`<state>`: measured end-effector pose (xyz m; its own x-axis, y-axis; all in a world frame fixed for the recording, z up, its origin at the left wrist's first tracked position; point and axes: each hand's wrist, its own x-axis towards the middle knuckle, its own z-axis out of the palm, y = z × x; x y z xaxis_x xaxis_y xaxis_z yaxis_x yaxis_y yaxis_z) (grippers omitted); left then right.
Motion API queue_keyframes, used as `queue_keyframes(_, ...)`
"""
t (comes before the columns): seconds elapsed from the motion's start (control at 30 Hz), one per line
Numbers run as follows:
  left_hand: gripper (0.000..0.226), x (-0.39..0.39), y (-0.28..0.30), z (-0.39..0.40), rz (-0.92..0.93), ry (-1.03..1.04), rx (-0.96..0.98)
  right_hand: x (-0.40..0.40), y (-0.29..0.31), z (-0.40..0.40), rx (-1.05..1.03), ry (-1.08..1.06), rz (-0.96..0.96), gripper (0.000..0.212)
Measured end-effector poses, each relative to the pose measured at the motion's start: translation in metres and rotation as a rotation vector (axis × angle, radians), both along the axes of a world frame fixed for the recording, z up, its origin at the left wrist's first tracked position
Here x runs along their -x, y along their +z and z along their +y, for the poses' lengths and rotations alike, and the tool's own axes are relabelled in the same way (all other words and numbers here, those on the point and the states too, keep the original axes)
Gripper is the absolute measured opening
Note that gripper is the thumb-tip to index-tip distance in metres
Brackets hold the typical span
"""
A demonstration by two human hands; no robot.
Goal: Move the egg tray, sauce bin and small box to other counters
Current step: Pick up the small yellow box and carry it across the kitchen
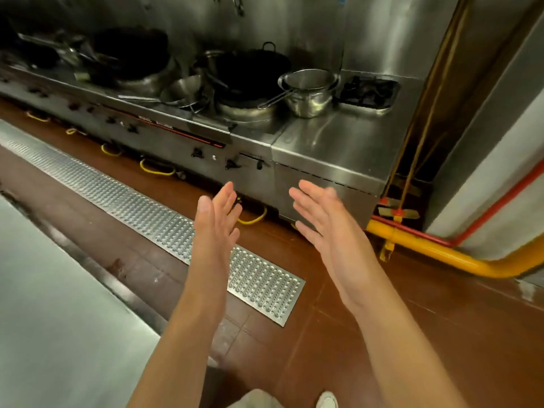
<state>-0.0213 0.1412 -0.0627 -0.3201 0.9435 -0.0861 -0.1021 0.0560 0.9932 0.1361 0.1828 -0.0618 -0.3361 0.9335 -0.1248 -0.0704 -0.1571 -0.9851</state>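
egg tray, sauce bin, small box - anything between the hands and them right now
Cannot say: none of the three shows in this view. Both the left hand and right hand are open and empty, held over the floor in front of the steel range, which carries only pans and strainers.

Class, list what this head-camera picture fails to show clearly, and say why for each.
- Egg tray, sauce bin, small box: none in the head view.
- Left counter: cut off by the frame edge.
- Far woks: dark, blurred.
- Recessed well: contents too dark.
- Left hand and right hand: open, holding nothing.
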Motion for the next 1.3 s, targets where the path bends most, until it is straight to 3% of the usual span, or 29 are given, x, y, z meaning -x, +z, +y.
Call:
queue_keyframes(0.17, 0.085, 0.051, -0.005, 0.032, -0.016, 0.153, -0.051, 0.054, -0.006, 0.056, 0.039, 0.162, -0.021, 0.06)
queue_keyframes(0.37, 0.08, 0.119, -0.003, 0.077, -0.076, 0.272, -0.157, 0.121, 0.012, 0.112, -0.062, 0.26, -0.035, 0.09)
queue_keyframes(0.73, 0.074, 0.21, 0.002, 0.15, -0.056, 0.3, -0.187, 0.23, 0.021, 0.185, -0.119, 0.345, -0.073, 0.074)
queue_keyframes(1.1, 0.073, 0.321, -0.003, 0.227, -0.022, 0.589, -0.15, 0.347, 0.011, 0.304, -0.11, 0.498, 0.017, 0.068)
queue_keyframes(1.3, 0.071, 0.382, 0.003, 0.257, 0.052, 0.791, -0.119, 0.44, 0.017, 0.352, -0.06, 0.693, 0.11, 0.077)
